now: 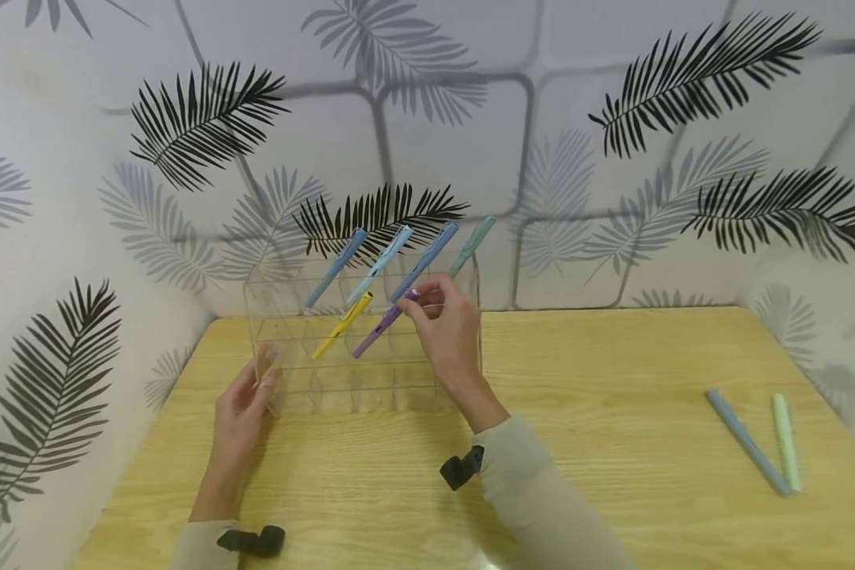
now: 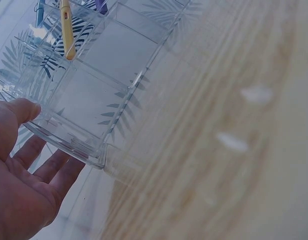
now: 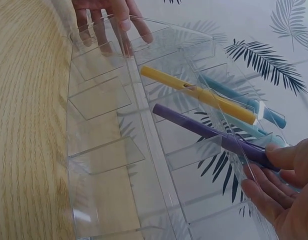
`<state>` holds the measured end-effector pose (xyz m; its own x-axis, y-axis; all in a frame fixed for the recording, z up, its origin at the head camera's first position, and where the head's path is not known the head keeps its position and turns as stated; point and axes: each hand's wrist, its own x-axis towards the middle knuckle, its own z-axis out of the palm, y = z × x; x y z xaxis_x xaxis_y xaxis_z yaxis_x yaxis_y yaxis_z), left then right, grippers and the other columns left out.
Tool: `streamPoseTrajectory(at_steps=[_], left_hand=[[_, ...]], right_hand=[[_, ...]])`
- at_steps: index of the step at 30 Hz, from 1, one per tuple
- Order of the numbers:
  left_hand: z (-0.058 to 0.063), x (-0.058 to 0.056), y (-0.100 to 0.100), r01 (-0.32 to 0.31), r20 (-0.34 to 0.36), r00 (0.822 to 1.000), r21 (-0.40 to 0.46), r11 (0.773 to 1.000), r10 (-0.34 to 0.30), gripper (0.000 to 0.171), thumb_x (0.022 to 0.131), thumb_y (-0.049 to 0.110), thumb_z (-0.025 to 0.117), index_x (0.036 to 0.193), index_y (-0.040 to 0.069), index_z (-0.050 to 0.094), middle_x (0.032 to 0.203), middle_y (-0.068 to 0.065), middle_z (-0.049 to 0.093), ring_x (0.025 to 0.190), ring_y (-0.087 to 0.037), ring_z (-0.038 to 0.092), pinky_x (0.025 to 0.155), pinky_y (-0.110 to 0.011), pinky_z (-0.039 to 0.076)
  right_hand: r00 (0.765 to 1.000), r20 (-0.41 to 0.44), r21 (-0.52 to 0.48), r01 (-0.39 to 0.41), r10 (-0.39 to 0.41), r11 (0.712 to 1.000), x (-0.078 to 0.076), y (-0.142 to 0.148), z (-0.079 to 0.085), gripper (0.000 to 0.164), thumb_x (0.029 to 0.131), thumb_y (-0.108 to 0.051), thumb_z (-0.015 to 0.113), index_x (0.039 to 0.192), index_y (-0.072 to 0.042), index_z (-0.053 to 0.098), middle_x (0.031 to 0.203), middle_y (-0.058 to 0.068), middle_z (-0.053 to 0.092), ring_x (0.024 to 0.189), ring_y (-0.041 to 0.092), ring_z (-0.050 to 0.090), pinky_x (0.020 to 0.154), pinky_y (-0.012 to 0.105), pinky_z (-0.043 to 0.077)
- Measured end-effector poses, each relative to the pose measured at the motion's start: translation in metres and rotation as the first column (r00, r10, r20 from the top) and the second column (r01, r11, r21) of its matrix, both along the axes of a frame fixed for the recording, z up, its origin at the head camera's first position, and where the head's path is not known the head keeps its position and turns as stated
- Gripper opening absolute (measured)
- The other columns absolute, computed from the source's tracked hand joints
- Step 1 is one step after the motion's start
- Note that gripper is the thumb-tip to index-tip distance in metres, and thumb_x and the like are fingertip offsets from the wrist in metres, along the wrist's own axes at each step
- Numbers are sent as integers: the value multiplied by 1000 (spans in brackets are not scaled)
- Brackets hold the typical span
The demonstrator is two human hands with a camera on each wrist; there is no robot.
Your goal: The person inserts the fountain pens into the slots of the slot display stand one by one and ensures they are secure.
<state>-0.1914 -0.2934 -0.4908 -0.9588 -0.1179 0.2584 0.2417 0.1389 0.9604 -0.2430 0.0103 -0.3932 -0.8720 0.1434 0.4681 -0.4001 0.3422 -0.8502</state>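
Note:
A clear acrylic pen rack (image 1: 370, 378) with tiered compartments stands at the back of the table. My right hand (image 1: 450, 324) pinches the upper end of a purple pen (image 1: 379, 334) between thumb and fingers; its lower end is in a middle-tier compartment. Beside it leans a yellow pen (image 1: 343, 325) in the same tier. Behind them, the upper tier holds a dark blue pen (image 1: 336, 267), a light blue pen (image 1: 380, 265), a blue pen (image 1: 424, 260) and a teal pen (image 1: 473, 245). My left hand (image 2: 29, 185) holds the rack's left side, thumb at the front edge, fingers along the outer side.
To the right on the wooden table (image 1: 613, 380) lie a grey-blue pen (image 1: 748, 442) and a light green pen (image 1: 786, 442), close together at their near ends. A wall with leaf-patterned covering (image 1: 456, 142) rises right behind the rack.

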Motion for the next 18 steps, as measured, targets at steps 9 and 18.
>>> streamPoseTrajectory(at_steps=[9, 18], left_hand=[[0, 0, 0, -6, 30, 1000, -24, 1000, 7, 48, 109, 16, 53, 156, 11, 44, 158, -18, 42, 127, -7, 58, 96, -22, 52], [0, 1, 1, -1, 17, 1000, -12, 1000, 2, 48, 109, 14, 53, 156, 9, 45, 158, -20, 42, 126, -6, 59, 87, -21, 57]], right_hand=[[1000, -20, -14, -16, 16, 1000, 6, 16, 4, 21, 93, -10, 78, 108, -1, 67, 95, 10, 74, 84, 23, 75, 77, 30, 62], [997, -43, -28, -70, 69, 997, 23, 59, 16, 19, 92, -8, 78, 108, -3, 69, 96, 9, 74, 83, 21, 75, 73, 26, 62]])
